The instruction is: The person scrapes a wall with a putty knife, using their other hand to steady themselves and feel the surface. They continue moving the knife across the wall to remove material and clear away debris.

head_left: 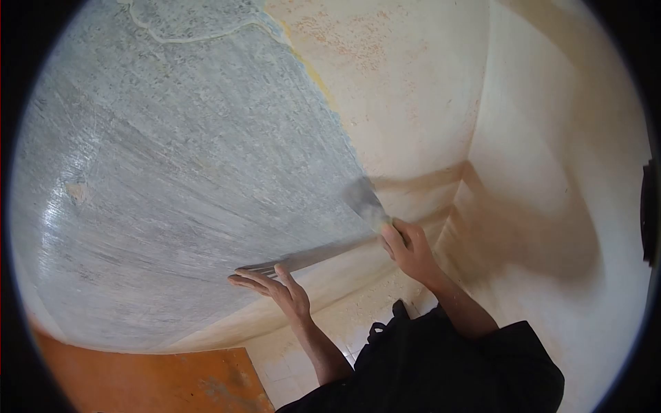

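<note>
My right hand (407,249) is wrapped round the handle of a scraper (363,197) with a broad, flat metal blade. The blade lies against the wall at the border between its grey, rough-textured area (206,158) and the cream surface. Lower and to the left, my left hand (279,290) is held up at the wall with fingers stretched out and thumb apart, fingertips right at the grey part. A dark shadow runs from those fingers toward the scraper.
The cream wall (399,82) meets a side wall (551,138) at a corner on the right. Below are a tiled floor (282,358) and an orange surface (158,378) at lower left. A dark object (648,213) sits at the far right edge.
</note>
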`<state>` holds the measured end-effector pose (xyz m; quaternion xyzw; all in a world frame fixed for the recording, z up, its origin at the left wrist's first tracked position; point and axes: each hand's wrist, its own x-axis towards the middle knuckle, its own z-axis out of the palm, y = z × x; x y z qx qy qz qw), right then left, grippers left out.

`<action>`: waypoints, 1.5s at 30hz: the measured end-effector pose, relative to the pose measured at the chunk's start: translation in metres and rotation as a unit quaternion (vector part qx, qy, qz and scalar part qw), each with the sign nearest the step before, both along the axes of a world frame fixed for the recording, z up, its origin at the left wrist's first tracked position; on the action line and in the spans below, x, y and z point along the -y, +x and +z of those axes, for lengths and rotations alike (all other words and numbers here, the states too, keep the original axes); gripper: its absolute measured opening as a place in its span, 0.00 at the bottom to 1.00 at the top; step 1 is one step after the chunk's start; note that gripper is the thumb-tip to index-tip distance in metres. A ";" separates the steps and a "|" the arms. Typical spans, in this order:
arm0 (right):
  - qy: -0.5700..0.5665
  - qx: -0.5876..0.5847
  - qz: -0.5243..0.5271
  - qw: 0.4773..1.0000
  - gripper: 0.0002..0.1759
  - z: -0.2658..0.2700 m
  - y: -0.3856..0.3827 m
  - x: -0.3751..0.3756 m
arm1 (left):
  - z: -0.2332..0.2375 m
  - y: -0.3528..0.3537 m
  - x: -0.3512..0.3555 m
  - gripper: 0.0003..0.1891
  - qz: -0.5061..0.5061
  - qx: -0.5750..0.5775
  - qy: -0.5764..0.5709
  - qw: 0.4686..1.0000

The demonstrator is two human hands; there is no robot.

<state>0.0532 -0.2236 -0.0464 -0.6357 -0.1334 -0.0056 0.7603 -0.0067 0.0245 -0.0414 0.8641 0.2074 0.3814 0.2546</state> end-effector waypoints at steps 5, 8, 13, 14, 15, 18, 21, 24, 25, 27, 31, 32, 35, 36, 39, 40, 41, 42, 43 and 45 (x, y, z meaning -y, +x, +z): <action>0.009 -0.094 -0.006 0.996 0.19 -0.054 -0.019 0.006 | -0.001 -0.003 -0.001 0.44 -0.013 -0.008 0.016 1.000; 0.011 -0.103 -0.008 0.995 0.19 -0.048 -0.017 0.005 | -0.001 -0.009 -0.005 0.44 -0.024 -0.018 0.024 0.999; -0.030 0.007 -0.024 0.999 0.19 0.003 0.001 -0.001 | 0.000 -0.006 0.004 0.44 -0.015 -0.019 0.004 1.000; -0.029 0.002 -0.025 0.999 0.19 0.023 0.003 -0.004 | 0.001 -0.005 0.006 0.44 -0.012 -0.013 0.009 1.000; -0.014 0.005 0.000 1.000 0.19 0.043 0.007 -0.008 | 0.002 -0.003 0.006 0.44 -0.010 -0.001 0.013 1.000; -0.008 0.035 0.009 0.999 0.19 0.032 0.011 -0.011 | 0.005 -0.004 0.009 0.44 -0.021 0.004 0.003 1.000; -0.021 0.027 -0.021 0.999 0.19 -0.033 -0.001 -0.008 | 0.003 -0.008 0.007 0.43 -0.019 -0.011 -0.006 1.000; -0.017 -0.033 -0.018 0.999 0.19 -0.070 -0.008 0.008 | 0.004 -0.011 0.008 0.43 -0.017 -0.027 -0.009 0.999; -0.013 -0.067 -0.006 0.998 0.19 -0.076 -0.010 0.011 | 0.003 -0.011 0.008 0.43 -0.015 -0.030 -0.011 0.999; -0.011 -0.069 -0.001 0.998 0.19 -0.077 -0.010 0.011 | 0.004 -0.011 0.007 0.43 -0.013 -0.033 -0.008 0.999; -0.017 0.002 0.011 1.000 0.17 -0.042 0.003 -0.001 | -0.003 -0.009 0.001 0.42 -0.009 -0.018 0.020 1.000; -0.019 -0.001 0.011 1.000 0.17 -0.022 0.007 -0.006 | -0.002 -0.005 0.002 0.42 -0.008 -0.005 0.010 1.000; 0.059 -0.039 0.047 0.996 0.19 0.008 0.005 -0.005 | 0.000 -0.005 0.013 0.44 -0.012 0.002 -0.003 1.000; 0.039 -0.033 0.038 0.998 0.19 -0.002 0.005 -0.003 | 0.002 -0.003 0.013 0.44 -0.016 0.006 -0.006 1.000; 0.035 -0.065 0.036 0.997 0.18 -0.050 -0.008 0.005 | -0.003 -0.003 0.011 0.45 -0.022 0.023 -0.022 0.999; 0.052 -0.107 0.041 0.992 0.18 -0.058 -0.013 0.004 | -0.003 -0.003 0.009 0.45 -0.021 0.023 -0.022 0.999; 0.052 -0.108 0.041 0.992 0.18 -0.066 -0.015 0.004 | -0.004 -0.003 0.008 0.46 -0.025 0.016 -0.015 0.999; 0.069 -0.133 0.052 0.987 0.19 -0.068 -0.016 0.003 | -0.005 -0.003 0.007 0.47 -0.031 0.008 -0.008 0.999; 0.086 -0.160 0.060 0.982 0.19 -0.070 -0.018 0.003 | -0.007 -0.002 0.007 0.47 -0.033 0.006 -0.009 0.999; 0.109 -0.184 0.065 0.975 0.20 -0.064 -0.022 -0.001 | -0.013 0.003 0.005 0.49 -0.014 0.000 0.021 1.000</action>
